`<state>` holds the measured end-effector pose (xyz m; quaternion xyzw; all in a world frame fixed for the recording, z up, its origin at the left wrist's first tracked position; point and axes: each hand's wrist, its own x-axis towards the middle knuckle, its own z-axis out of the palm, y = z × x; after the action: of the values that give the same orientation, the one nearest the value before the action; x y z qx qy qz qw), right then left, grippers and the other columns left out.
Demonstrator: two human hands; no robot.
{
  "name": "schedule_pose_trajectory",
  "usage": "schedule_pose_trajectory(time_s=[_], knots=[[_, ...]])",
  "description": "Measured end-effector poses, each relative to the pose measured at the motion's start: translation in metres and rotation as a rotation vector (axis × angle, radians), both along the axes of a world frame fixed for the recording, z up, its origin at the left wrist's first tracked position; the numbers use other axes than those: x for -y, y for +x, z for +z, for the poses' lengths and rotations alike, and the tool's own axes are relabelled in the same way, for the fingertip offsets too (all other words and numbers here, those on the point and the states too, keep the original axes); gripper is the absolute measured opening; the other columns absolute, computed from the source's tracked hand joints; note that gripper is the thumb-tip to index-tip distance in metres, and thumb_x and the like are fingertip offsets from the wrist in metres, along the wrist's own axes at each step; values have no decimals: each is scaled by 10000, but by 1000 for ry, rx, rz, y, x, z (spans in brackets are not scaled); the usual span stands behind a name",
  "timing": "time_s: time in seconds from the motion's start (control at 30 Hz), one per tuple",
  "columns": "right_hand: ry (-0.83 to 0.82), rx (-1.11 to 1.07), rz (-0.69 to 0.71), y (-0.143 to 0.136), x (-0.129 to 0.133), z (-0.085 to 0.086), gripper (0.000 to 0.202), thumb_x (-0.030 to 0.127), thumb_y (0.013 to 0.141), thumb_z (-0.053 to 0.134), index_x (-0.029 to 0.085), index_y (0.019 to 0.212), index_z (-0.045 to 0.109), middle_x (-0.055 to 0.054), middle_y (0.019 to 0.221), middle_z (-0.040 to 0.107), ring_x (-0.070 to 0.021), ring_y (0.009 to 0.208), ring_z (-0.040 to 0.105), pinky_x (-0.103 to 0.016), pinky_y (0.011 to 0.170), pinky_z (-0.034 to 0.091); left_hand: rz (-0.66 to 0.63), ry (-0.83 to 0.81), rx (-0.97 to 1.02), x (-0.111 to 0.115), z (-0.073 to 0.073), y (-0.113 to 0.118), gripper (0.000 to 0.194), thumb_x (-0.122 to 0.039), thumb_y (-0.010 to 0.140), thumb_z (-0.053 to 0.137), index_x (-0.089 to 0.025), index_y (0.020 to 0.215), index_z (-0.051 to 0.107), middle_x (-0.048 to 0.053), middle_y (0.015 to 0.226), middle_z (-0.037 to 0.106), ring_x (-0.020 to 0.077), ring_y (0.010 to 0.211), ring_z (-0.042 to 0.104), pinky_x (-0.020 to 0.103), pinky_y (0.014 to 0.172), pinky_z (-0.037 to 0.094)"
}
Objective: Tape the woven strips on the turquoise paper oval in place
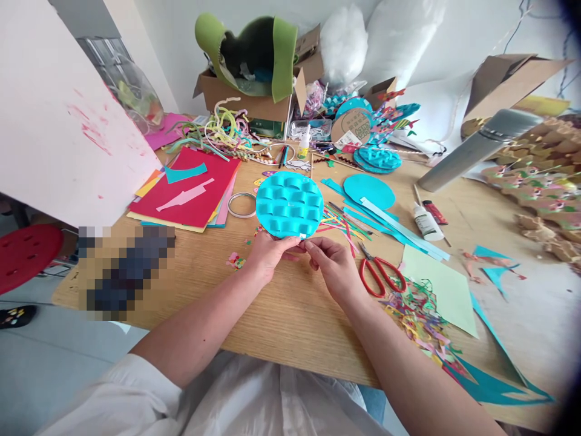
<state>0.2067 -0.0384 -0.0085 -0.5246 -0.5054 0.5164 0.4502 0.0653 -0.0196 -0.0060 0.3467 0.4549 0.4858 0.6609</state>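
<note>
A round blue paper disc point(289, 204) with raised woven strips faces me above the middle of the table. My left hand point(271, 253) grips its lower edge, thumb in front and fingers behind. At the disc's bottom edge, beside a small white patch, my right hand point(330, 261) is closed in a pinch; what lies between its fingertips is too small to name. Red-handled scissors point(381, 272) lie just right of my right hand. Behind them are thin coloured paper strips point(347, 227). A roll of tape point(242, 205) rests left of the disc.
Red paper sheets point(195, 194) are stacked at the left. A flat blue disc point(370, 192), a white glue bottle point(427, 222) and a grey cylinder point(481, 151) stand or lie at the right. Paper scraps point(420, 321) and a pale green sheet point(438, 287) cover the near right.
</note>
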Motion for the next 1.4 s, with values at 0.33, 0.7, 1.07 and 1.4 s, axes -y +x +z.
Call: schedule_pose_trajectory(time_s=[0.33, 0.7, 1.07, 1.4], knots=[[72, 120, 3, 0, 2, 3, 354, 483, 758, 630, 139, 811, 692, -27, 652, 628, -110, 521, 433, -257, 492, 324, 8, 2, 7, 1, 0, 0, 244, -273, 616, 770, -158, 828, 735, 54, 796, 759, 198, 688, 725, 236, 492, 545], [84, 200, -47, 0, 5, 7, 334, 448, 773, 609, 128, 802, 699, -11, 585, 577, -110, 510, 413, -256, 478, 297, 48, 19, -59, 0, 3, 1, 249, -275, 603, 770, -153, 817, 730, 60, 752, 755, 205, 667, 730, 203, 454, 488], [79, 182, -4, 0, 6, 9, 295, 430, 782, 606, 142, 766, 667, -2, 583, 551, -108, 517, 404, -257, 488, 304, -8, 16, -7, 0, -1, 0, 290, -262, 577, 809, -171, 843, 737, 54, 808, 766, 215, 724, 725, 252, 518, 538], [60, 183, -33, 1, 7, 13, 295, 420, 756, 606, 140, 761, 698, -4, 556, 568, -108, 491, 417, -251, 462, 314, 2, -26, 41, 0, 3, -1, 294, -242, 545, 832, -134, 799, 733, 52, 765, 749, 186, 672, 710, 241, 524, 539]])
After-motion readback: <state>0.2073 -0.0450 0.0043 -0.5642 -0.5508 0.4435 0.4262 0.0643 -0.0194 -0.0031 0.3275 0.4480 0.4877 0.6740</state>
